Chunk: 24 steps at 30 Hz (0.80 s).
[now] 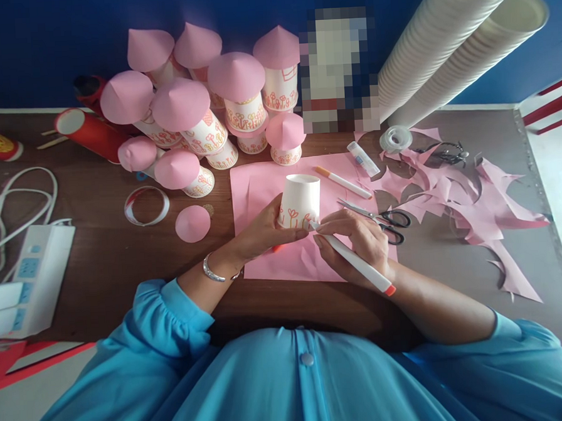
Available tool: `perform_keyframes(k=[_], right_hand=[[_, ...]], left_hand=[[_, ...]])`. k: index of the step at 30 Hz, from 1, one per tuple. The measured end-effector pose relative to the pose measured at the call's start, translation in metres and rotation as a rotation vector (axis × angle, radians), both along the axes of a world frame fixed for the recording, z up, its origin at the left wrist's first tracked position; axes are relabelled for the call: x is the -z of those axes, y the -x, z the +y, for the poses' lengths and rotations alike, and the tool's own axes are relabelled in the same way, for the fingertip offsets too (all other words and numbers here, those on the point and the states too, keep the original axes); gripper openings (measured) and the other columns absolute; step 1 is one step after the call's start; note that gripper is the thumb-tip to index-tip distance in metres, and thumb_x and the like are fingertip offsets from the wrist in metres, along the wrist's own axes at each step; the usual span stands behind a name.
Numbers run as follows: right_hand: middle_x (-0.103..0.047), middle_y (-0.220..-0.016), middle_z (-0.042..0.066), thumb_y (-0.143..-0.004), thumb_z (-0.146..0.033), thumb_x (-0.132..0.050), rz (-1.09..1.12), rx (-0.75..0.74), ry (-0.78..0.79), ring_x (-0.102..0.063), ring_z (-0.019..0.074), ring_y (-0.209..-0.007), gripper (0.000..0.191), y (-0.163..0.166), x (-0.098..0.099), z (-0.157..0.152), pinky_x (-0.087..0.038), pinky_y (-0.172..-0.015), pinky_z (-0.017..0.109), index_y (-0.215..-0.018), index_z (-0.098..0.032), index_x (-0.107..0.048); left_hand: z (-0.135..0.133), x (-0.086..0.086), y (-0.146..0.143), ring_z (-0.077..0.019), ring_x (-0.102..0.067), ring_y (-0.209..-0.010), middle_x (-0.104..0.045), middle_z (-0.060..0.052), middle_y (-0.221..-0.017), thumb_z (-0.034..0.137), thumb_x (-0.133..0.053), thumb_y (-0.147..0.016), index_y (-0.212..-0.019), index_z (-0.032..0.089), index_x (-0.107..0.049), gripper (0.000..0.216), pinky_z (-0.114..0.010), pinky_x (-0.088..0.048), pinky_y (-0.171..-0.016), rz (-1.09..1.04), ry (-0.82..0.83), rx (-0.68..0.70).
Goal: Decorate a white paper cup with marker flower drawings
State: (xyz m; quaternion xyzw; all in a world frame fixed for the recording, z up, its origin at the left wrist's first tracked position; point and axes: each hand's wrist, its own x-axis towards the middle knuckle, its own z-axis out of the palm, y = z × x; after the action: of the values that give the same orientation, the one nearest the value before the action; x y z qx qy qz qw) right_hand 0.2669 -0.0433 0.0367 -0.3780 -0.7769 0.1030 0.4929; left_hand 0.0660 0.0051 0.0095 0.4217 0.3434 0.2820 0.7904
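My left hand [267, 230] is closed around a white paper cup [301, 200], held above a sheet of pink paper [256, 193]. Red-orange flower outlines run around the lower part of the cup. In my right hand [358, 241] is a white marker pen [357, 266] with a red-orange end, its tip at the cup's lower right side. Just right of that hand lie scissors [380, 219] with black handles. A second marker [343, 182], with an orange end, and a glue stick [363, 159] rest near the paper's upper right.
Several decorated cups with pink paper cones [236, 78] stand at the back. Tall stacks of paper cups [446, 38] rise at back right. Pink scraps [468, 194] and a tape roll [396, 139] lie to the right. A tape ring [146, 205] and a power strip [44, 273] are left.
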Motion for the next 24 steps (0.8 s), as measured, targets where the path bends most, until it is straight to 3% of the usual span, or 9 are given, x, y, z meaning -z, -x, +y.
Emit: perform_keyframes(k=[24], right_hand=[[-0.075,-0.082,0.000,-0.092,-0.007,-0.071,-0.002,0.000,0.005,-0.075,0.0166,-0.068,0.022,0.0005,0.0018,0.0008,-0.061,-0.062,0.028,-0.103,-0.025,-0.064]], left_hand=[[0.0009,-0.0061,-0.0011,-0.0222,-0.069,-0.103,-0.072,-0.008,-0.114,0.043,-0.096,-0.074,-0.128,0.018,-0.059,0.070,-0.033,-0.056,-0.087,0.067,-0.107,0.051]])
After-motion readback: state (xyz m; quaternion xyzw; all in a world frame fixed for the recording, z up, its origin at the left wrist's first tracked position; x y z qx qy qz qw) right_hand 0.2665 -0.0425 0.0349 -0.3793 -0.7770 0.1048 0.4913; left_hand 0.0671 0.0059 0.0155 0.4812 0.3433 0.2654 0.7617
